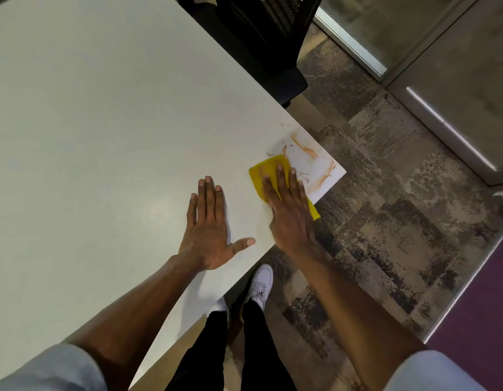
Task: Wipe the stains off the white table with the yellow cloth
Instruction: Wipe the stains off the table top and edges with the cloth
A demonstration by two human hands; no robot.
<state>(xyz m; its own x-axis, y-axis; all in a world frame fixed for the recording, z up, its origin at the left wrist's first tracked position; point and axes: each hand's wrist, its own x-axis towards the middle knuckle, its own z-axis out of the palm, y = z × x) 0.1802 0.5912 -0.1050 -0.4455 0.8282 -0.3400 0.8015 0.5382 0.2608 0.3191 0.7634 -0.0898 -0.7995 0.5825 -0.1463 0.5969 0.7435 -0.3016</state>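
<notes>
right hand [289, 218] flat on yellow cloth [261, 176]; long axis crosses table [103, 108] edge; left hand [208, 235] flat, empty

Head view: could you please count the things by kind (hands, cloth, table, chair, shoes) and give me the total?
bare hands: 2, the left hand flat on the table and the right hand pressing the cloth
yellow square cloth: 1
white flat table: 1
black mesh chair: 1
white shoes: 2
Total: 7

The person wore a top with pale grey-blue short sleeves [47, 368], black trousers [199, 356] and white lace-up shoes [260, 283].
</notes>
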